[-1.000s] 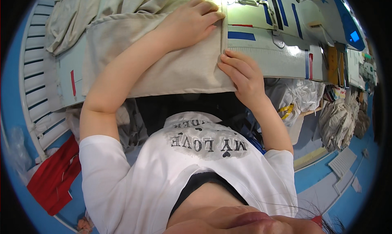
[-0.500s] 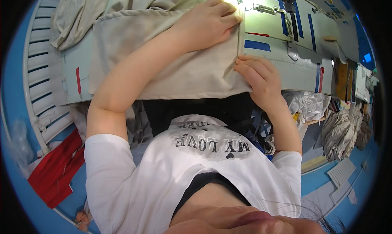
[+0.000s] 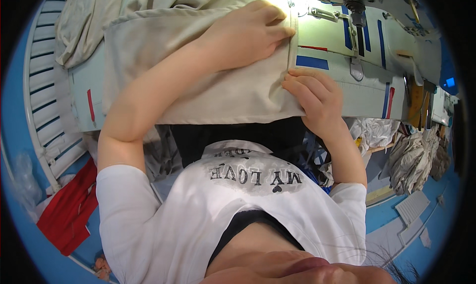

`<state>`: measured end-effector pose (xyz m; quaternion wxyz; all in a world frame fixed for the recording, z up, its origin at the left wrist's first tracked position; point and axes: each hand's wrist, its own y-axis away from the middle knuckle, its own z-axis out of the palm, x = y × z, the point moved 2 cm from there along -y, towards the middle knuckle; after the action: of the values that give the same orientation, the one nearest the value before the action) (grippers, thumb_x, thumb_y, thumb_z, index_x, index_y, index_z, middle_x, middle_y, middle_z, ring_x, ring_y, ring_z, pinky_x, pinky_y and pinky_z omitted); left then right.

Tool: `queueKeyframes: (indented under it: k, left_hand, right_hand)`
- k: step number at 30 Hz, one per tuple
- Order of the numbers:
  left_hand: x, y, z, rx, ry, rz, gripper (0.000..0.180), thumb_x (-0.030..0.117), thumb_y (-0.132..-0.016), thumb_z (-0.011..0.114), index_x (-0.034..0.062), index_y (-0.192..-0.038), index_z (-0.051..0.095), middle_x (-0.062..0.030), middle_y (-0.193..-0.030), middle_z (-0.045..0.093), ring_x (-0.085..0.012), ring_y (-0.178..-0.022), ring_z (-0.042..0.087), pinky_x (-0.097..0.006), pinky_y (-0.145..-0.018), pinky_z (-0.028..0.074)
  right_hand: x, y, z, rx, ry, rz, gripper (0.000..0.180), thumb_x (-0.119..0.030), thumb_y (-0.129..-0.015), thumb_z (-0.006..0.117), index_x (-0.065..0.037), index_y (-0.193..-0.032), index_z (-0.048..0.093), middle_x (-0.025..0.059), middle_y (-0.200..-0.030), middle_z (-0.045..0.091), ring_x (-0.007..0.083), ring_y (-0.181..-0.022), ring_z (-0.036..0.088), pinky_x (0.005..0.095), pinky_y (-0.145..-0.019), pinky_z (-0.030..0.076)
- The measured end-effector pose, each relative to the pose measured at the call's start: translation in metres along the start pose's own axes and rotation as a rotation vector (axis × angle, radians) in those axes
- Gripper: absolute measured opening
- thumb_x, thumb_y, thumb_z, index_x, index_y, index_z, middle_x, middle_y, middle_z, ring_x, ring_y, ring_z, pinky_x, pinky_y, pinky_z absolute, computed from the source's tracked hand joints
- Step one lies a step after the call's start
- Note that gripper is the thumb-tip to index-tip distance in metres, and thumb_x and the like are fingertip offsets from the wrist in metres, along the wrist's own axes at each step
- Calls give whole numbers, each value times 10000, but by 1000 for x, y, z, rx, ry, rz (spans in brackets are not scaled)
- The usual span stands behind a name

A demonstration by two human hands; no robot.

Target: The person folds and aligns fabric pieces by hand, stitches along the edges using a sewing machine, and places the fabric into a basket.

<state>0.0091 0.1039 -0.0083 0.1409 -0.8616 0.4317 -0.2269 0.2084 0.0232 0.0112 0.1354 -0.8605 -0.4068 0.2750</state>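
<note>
A wide piece of beige cloth (image 3: pixel 144 51) lies over the sewing machine table, its folded right edge running toward the lit needle area of the sewing machine (image 3: pixel 356 8). My left hand (image 3: pixel 250 36) rests on the cloth with bent fingers, thumb and fingertips closed on that edge just short of the needle. Nearer my body, my right hand (image 3: pixel 317 95) pinches the same edge between thumb and fingers. Glare hides the exact spot where the cloth meets the presser foot.
More bunched beige cloth (image 3: pixel 82 23) lies at the far left, beside a white slatted rack (image 3: pixel 44 93). Blue tape (image 3: pixel 312 62) marks the pale table (image 3: pixel 367 88). Bundles of beige cloth (image 3: pixel 409 160) hang at the right. Red fabric (image 3: pixel 69 209) lies low at the left.
The whole view has shifted slightly. Against the table, the cloth's near edge and my right hand have slid a little toward the machine; both hands keep their hold.
</note>
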Motion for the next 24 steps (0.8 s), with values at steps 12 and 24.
queueKeyframes:
  k: [12,24]
  left_hand:
    - [-4,-14,-13,-123,116,-47,242,147,-868,662,131,-1104,713,-112,-1028,611,-290,-962,584,-389,-868,496]
    - [-28,-29,-12,-107,233,11,157,120,-883,648,107,-1019,726,-95,-903,613,-285,-898,570,-400,-816,467]
  right_hand:
    - [15,-10,0,7,50,7,269,-94,-685,675,-62,-952,700,44,-950,696,243,-962,696,355,-768,565]
    - [31,-22,-1,-47,115,-4,284,-80,-657,684,-69,-940,696,42,-957,695,240,-968,697,352,-782,564]
